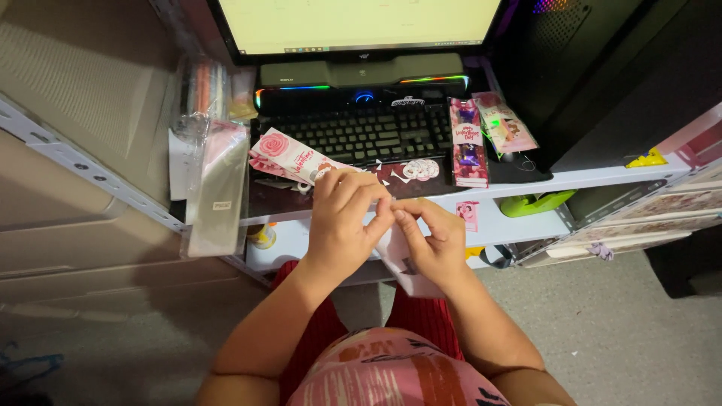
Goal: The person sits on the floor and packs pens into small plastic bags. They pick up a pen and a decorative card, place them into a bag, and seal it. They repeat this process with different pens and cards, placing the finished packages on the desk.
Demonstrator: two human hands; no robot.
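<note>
Small white paper piece (402,263), partly folded, pinched between both hands' fingertips, held over the lap, below the shelf edge

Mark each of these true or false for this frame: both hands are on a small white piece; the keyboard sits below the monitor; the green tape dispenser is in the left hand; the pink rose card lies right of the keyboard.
1. Both hands, left hand and right hand, pinch a small white piece. True.
2. The keyboard sits below the monitor. True.
3. The green tape dispenser is in the left hand. False: it rests on the white shelf, right of both hands.
4. The pink rose card lies right of the keyboard. False: it lies at the keyboard's lower left.
</note>
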